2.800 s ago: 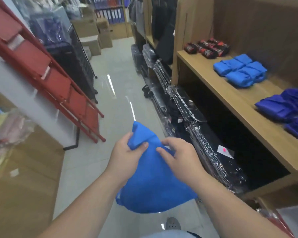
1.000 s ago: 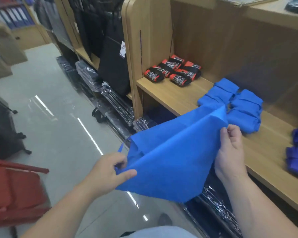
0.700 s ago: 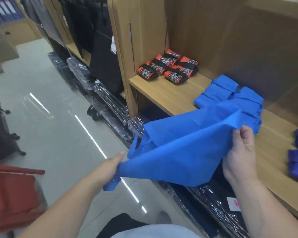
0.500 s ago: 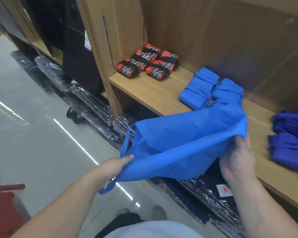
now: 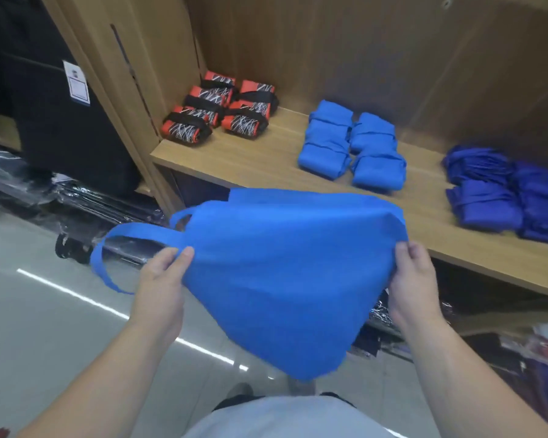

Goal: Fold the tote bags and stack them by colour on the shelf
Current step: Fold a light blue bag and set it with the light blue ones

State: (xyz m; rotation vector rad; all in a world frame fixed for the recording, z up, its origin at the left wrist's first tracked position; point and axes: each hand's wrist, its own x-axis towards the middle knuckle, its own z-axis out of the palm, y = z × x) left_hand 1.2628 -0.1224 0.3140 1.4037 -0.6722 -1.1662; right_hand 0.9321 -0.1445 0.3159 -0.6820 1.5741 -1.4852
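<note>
Both hands, left (image 5: 162, 279) and right (image 5: 413, 279), pinch the top corners of a bright blue tote bag (image 5: 285, 273), held spread, its bottom sagging to a point and handles (image 5: 130, 238) looping leftward.

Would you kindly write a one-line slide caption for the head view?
Left hand and right hand hold an unfolded light-blue tote bag before a wooden shelf of colour-sorted folded bags.

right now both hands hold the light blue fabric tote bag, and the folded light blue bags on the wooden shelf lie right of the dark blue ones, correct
One slip: in the head view the folded light blue bags lie left of the folded dark blue bags on the wooden shelf, not right. The rest holds.
</note>
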